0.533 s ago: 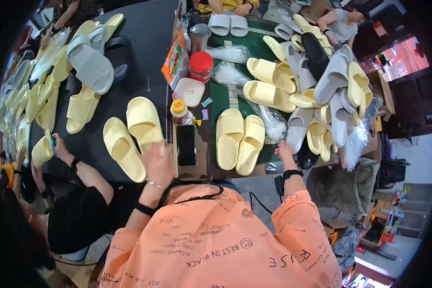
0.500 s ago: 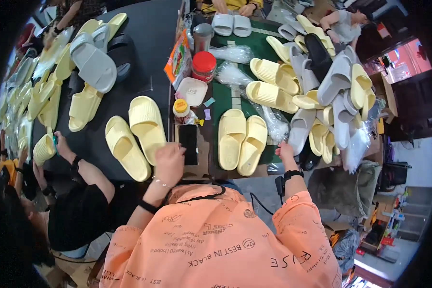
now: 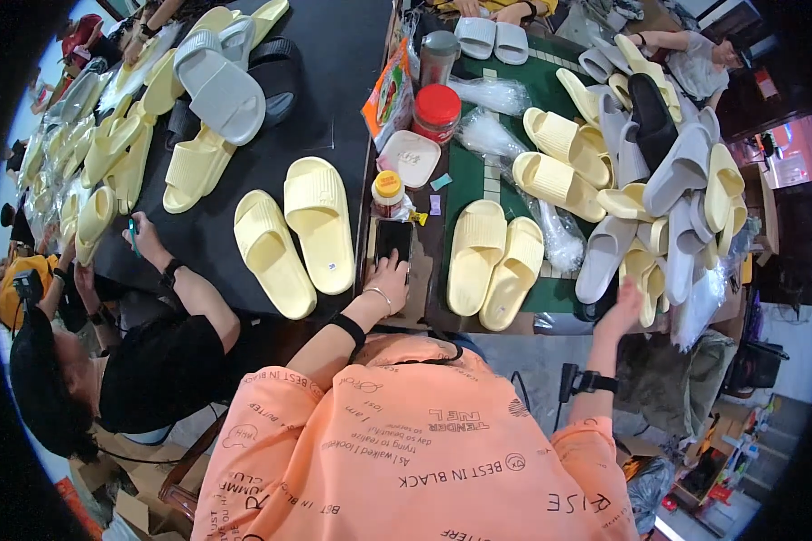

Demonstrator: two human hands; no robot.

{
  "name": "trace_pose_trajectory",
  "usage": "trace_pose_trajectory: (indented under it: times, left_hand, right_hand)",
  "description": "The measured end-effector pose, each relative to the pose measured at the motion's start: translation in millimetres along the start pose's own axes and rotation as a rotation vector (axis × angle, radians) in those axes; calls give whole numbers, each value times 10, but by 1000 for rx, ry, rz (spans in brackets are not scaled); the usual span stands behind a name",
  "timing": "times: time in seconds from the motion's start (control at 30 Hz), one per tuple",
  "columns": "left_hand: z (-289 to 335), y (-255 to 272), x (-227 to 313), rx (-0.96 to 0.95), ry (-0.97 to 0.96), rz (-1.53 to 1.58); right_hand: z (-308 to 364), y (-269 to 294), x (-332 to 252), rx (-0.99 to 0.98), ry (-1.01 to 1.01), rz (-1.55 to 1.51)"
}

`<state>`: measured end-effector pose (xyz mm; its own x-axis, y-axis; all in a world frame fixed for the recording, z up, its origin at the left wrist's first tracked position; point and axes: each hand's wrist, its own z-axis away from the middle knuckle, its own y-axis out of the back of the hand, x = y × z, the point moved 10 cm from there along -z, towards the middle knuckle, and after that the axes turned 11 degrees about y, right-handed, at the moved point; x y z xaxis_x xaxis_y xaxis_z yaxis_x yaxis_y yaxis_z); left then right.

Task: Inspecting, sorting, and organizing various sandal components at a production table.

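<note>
My left hand [image 3: 388,281] rests over the lower part of a black phone [image 3: 394,238], fingers stretched out across it. To its left, a pair of pale yellow slippers lies on the black table, a left slipper [image 3: 274,254] and a right slipper [image 3: 318,225] with a small sticker on its heel. My right hand [image 3: 619,312], smeared by motion, is at the table's near edge, beside a yellow slipper [image 3: 639,270] at the bottom of a mixed pile. Another yellow pair [image 3: 476,257] stands on the green mat between my hands.
A red-lidded jar [image 3: 437,113], a white tub [image 3: 410,159], a yellow-capped bottle [image 3: 389,191] and a tumbler [image 3: 439,56] line the middle. Clear plastic bags [image 3: 559,236] lie by the pile of slippers [image 3: 677,171]. On my left a co-worker's hand [image 3: 150,242] holds a green-handled tool.
My left hand has moved from beside the left yellow pair onto the phone. My right hand has left the plastic bags and shifted toward the pile. The whole view has swung left.
</note>
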<state>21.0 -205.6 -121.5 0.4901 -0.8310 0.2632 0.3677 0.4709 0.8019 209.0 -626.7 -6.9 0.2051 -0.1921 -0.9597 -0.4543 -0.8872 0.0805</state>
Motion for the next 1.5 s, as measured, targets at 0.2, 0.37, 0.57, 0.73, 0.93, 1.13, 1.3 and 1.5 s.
trace_pose_trajectory:
  times: [0.2, 0.37, 0.57, 0.73, 0.93, 1.13, 1.3, 1.5]
  left_hand:
    - [175, 1040, -258, 90, -51, 1205]
    - [566, 2109, -342, 328, -195, 1301]
    - [926, 2272, 196, 147, -420, 1347]
    - [995, 2151, -41, 205, -294, 1398]
    - [1082, 2056, -342, 311, -294, 1435]
    - [1031, 2061, -523, 302, -286, 1500]
    - [1016, 2087, -707, 291, -282, 1568]
    - [878, 2015, -970, 139, -184, 1427]
  right_hand:
    - [-267, -384, -1448, -368, 274, -720]
    - [640, -1322, -2823, -383, 889, 372]
    - [2132, -2776, -2731, -1379, 440, -113]
    - [2555, -2943, -2598, -1489, 239, -270]
    - [2867, -3040, -2490, -1596, 120, -322]
    - [2985, -3167, -2423, -1620, 80, -303]
    - [3073, -3239, -2345, -1564, 86, -390]
    - [3438, -3115, -1844, -1902, -241, -132]
